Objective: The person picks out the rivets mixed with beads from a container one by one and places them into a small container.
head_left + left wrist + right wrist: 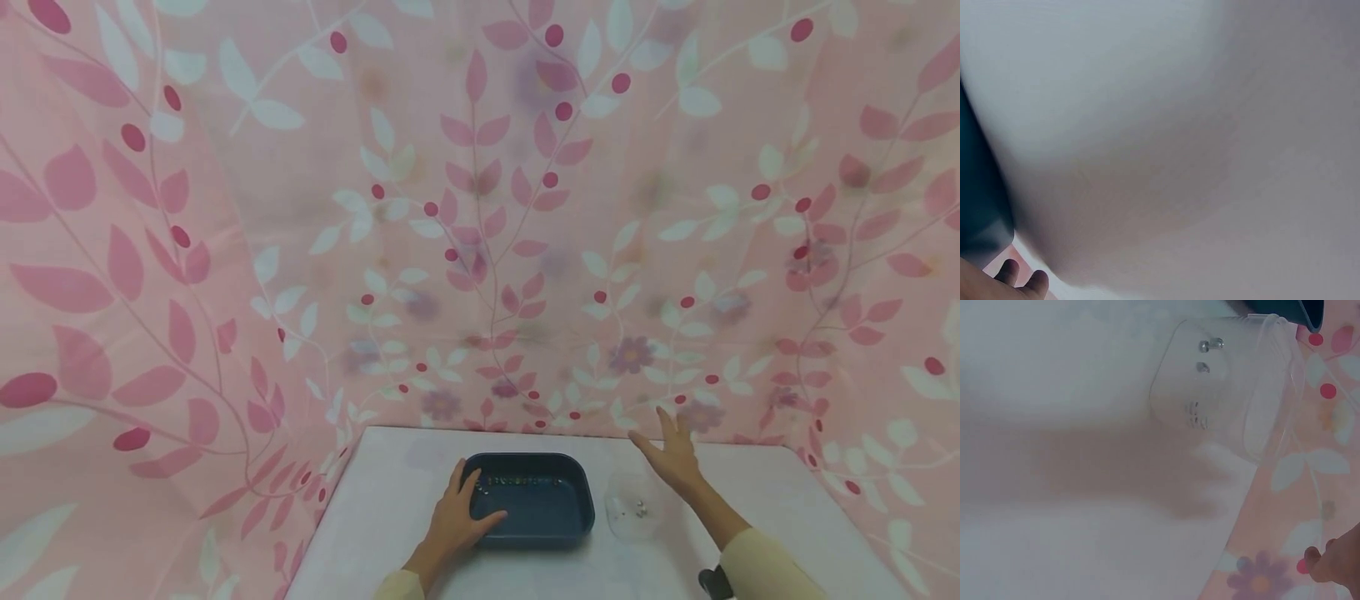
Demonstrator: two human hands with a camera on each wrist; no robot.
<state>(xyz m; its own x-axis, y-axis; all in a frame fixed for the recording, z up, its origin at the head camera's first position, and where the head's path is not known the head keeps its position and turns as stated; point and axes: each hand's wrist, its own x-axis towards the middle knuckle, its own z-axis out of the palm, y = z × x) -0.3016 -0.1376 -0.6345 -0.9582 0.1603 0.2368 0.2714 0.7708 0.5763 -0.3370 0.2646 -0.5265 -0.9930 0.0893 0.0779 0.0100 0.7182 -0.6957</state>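
A dark blue rectangular tray (532,521) stands on the white table, with a row of small shiny pieces along its far inner side and a few near its left end. The left hand (453,512) is at the tray's left side, fingers spread over the rim; whether it touches cannot be told. To the tray's right is a clear plastic container (1235,381) with several small metallic pieces. The right hand (675,458) hovers beyond the container's right side, fingers spread, holding nothing. In the left wrist view, fingertips (1036,284) show beside the tray (985,187).
A small black object (716,582) lies by the right forearm near the bottom of the head view. The white table (375,517) ends at a pink floral cloth (480,250) that hangs behind it and at both sides.
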